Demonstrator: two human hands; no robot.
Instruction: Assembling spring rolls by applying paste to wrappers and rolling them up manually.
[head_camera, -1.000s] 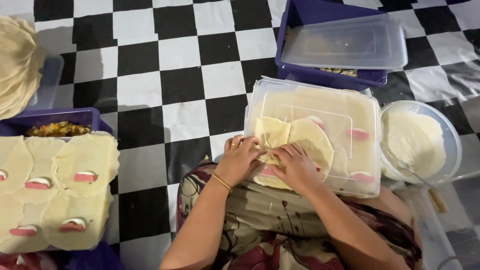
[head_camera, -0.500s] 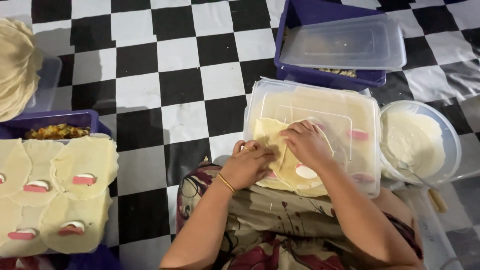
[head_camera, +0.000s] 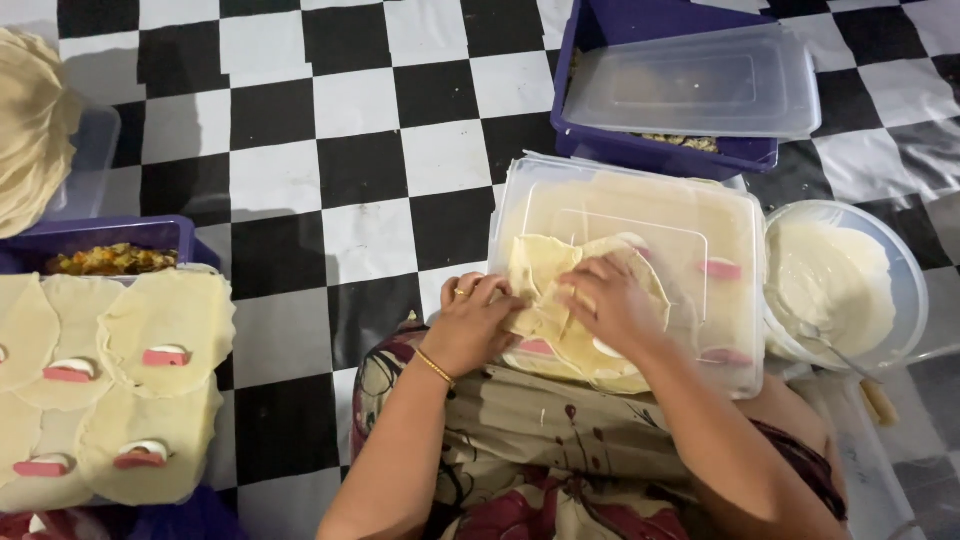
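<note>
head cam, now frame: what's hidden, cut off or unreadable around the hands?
- Centre of the thin wrapper: covered by the left hand and right hand, so any filling under them can't be seen.
- Contents of the purple tub: mostly hidden by the clear lid lying on top.
- Pale stack at the far left: cut off by the frame edge.
- Utensil in the white bowl: too blurred to identify.

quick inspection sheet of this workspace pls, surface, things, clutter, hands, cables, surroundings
surface: black-and-white checkered floor; clear lid serves as work board
job's things: thin wrapper, partly folded, on the lid
clutter: bowl of white paste; blue tub with a clear lid; laid-out wrappers with pink-and-white pieces
hands: left hand and right hand both press the wrapper
cables: nothing seen
surroundings: stacked wrappers at far left
</note>
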